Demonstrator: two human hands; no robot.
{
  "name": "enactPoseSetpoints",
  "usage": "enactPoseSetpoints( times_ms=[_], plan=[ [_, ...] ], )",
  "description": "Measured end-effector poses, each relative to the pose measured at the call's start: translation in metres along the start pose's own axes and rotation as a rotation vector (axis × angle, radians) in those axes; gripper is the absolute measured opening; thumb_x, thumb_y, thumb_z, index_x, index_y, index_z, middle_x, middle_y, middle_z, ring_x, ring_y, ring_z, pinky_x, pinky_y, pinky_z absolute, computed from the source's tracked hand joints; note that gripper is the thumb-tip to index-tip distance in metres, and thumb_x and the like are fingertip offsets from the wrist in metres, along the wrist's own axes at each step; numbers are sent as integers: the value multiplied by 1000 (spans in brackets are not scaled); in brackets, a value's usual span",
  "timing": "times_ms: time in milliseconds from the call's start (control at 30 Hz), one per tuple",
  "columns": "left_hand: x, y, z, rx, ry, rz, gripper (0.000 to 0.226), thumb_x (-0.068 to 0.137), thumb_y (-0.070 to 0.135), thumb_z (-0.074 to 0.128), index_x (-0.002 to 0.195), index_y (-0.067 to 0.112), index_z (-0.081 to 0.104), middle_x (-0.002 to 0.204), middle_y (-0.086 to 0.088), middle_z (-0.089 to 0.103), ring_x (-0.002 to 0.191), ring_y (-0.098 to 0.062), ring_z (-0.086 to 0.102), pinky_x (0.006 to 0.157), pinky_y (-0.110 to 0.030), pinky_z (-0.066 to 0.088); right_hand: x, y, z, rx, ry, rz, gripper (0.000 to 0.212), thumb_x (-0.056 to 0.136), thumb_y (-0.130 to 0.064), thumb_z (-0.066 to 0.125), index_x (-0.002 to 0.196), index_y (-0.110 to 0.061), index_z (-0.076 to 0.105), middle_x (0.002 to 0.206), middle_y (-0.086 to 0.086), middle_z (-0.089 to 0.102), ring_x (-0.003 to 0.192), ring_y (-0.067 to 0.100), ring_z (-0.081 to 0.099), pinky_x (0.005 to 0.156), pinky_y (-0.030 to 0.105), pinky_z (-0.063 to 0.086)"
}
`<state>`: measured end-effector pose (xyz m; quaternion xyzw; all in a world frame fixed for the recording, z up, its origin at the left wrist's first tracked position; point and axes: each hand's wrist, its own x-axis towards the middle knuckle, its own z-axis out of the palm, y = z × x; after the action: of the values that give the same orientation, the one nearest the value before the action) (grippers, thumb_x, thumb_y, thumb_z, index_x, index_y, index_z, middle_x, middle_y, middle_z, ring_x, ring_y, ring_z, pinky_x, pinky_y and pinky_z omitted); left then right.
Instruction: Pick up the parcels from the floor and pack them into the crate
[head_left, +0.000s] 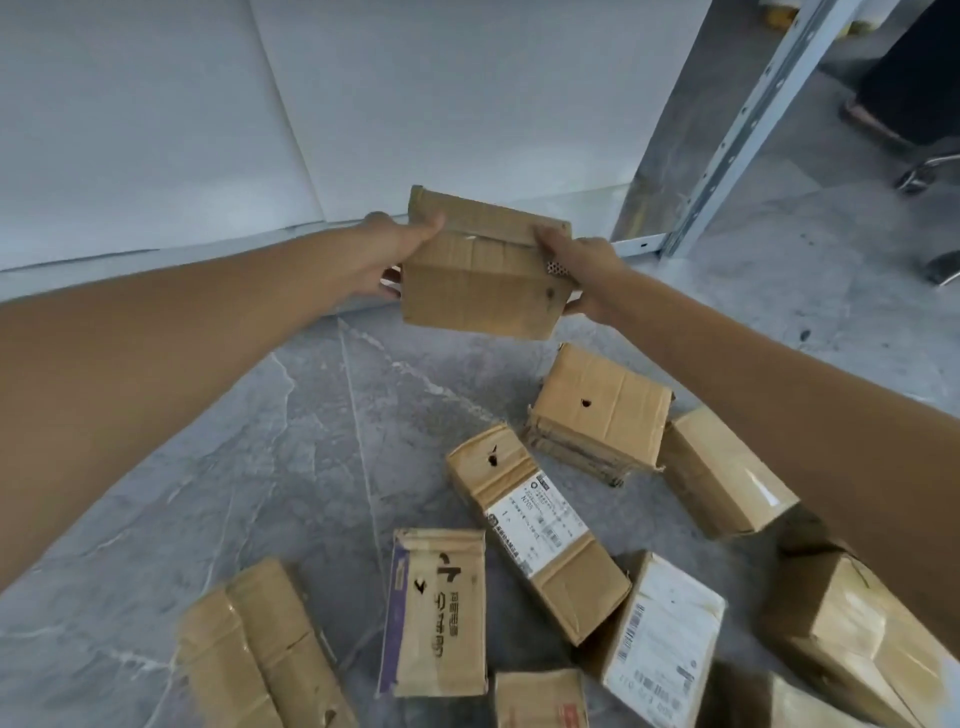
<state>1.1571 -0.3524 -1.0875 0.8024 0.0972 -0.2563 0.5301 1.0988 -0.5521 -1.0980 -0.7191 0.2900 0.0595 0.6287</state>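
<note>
Down at our feet, parcels lie scattered across the grey stone floor (208, 467). Nearest us is a printed parcel (441, 623) with bold dark characters on top and a purple strip down its left edge. Just right of it sits a barcode parcel (665, 639), its white label too small for us to read. Beyond them, a long parcel (535, 530) carries a white shipping label, again too fine to read. Further out is a square parcel (597, 410) with a small punched hole. Now up: the held parcel (483, 275) is off the floor, plain taped cardboard with no writing showing. Our left hand (384, 254) grips one end and our right hand (587, 270) the other, thumbs on top, fingers (390, 274) curled underneath. Behind stand white panels (156, 130) and a perforated metal upright (753, 119).
</note>
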Motion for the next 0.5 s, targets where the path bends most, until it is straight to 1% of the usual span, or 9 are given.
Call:
enactPoseSetpoints(
  times_ms=[67, 133, 200, 267, 333, 400, 433, 467, 500],
  plan=[
    [-26, 19, -9, 13, -17, 4, 70, 82, 50, 63, 132, 5, 45, 124, -10, 58, 101, -22, 60, 78, -37, 52, -23, -16, -8, 37, -14, 3, 38, 89, -41, 61, 109, -10, 51, 97, 1, 55, 99, 24, 55, 90, 48, 51],
    [-59, 47, -20, 19, -36, -7, 59, 84, 44, 65, 125, 5, 51, 121, -8, 60, 97, -19, 58, 84, -37, 50, -52, -43, -19, 27, -18, -29, 39, 87, -40, 64, 110, -11, 53, 101, 3, 59, 98, 23, 57, 91, 48, 52],
    [-97, 85, -36, 21, -65, -43, 53, 85, 38, 65, 125, 7, 51, 124, -6, 58, 102, -19, 55, 94, -40, 44, -83, -81, -34, -25, -7, -88, 39, 83, -40, 69, 106, -10, 59, 101, 6, 64, 96, 23, 63, 87, 42, 55],
    [-139, 132, -52, 36, -115, -71, 51, 85, 35, 65, 127, 9, 50, 127, -4, 57, 109, -20, 55, 102, -44, 39, -117, -126, -54, -62, 17, -142, 36, 81, -38, 72, 100, -10, 63, 91, 4, 66, 91, 24, 66, 79, 35, 58],
    [-188, 184, -66, 26, -149, -86, 54, 84, 43, 64, 126, 12, 51, 127, -4, 56, 115, -21, 53, 105, -48, 37, -155, -178, -77, -101, 43, -180, 30, 79, -37, 74, 95, -13, 66, 87, 4, 68, 88, 25, 67, 78, 38, 58],
    [-242, 235, -79, -51, -187, -123, 54, 79, 57, 60, 117, 19, 55, 121, -6, 57, 114, -23, 54, 104, -51, 38, -200, -234, -98, -141, 70, -223, 29, 77, -37, 76, 91, -13, 69, 85, 4, 70, 83, 22, 68, 78, 39, 57],
    [-269, 261, -85, -110, -200, -147, 49, 78, 61, 58, 108, 22, 57, 115, -5, 57, 109, -23, 56, 101, -51, 40, -222, -259, -110, -160, 75, -247, 29, 77, -37, 76, 92, -13, 70, 80, 2, 70, 75, 19, 67, 73, 37, 57],
    [-299, 289, -91, -169, -199, -170, 43, 78, 62, 57, 100, 25, 57, 108, -4, 58, 103, -22, 57, 97, -51, 44, -249, -286, -122, -187, 72, -262, 30, 76, -36, 77, 94, -13, 71, 75, 0, 68, 67, 14, 62, 68, 34, 54],
    [-329, 317, -98, -226, -181, -187, 39, 79, 60, 58, 95, 25, 58, 103, -3, 59, 97, -21, 58, 91, -50, 47, -277, -313, -134, -202, 66, -277, 33, 74, -38, 78, 97, -15, 71, 74, -1, 67, 64, 11, 59, 65, 33, 53]
  ],
)
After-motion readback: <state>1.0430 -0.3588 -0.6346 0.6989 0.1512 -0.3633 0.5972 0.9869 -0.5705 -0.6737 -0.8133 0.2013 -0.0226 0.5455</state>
